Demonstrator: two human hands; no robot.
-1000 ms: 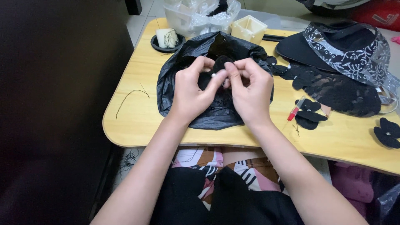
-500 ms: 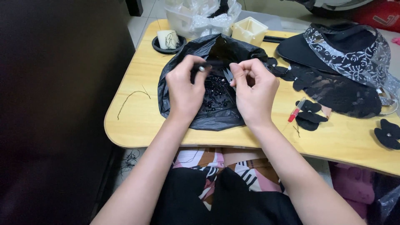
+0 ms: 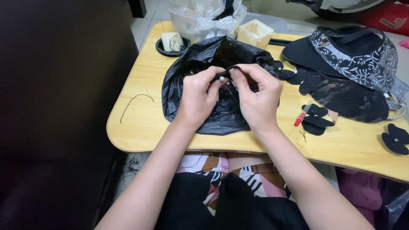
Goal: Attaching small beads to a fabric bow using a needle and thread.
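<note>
I am holding both hands together over the black bag (image 3: 204, 115), which is lying open on the wooden tabletop (image 3: 145, 123). My left hand (image 3: 197, 99) is pinching a small white bead (image 3: 221, 79) between thumb and forefinger, so that grip is closed on the bead. My right hand (image 3: 257, 100) is pinching a small black piece (image 3: 233, 69) just beside the bead, so that grip is closed on the piece; I cannot tell what the piece is made of. The fingertips of the two hands are nearly touching above the middle of the bag. Dark beads are showing inside the bag below my hands.

A loose thread (image 3: 134, 101) is lying on the tabletop left of the bag. A spool (image 3: 172, 41) is standing in a black dish (image 3: 161, 47) behind the bag, with a clear plastic bag (image 3: 204, 19) and a cream box (image 3: 255, 32) beside it. A black visor (image 3: 336, 49) with lace is lying at the far right, black lace (image 3: 349, 96) is lying in front of it, and black petals (image 3: 315, 121) are lying near a red tool (image 3: 301, 115). A black flower (image 3: 395, 138) is lying at the right edge.
</note>
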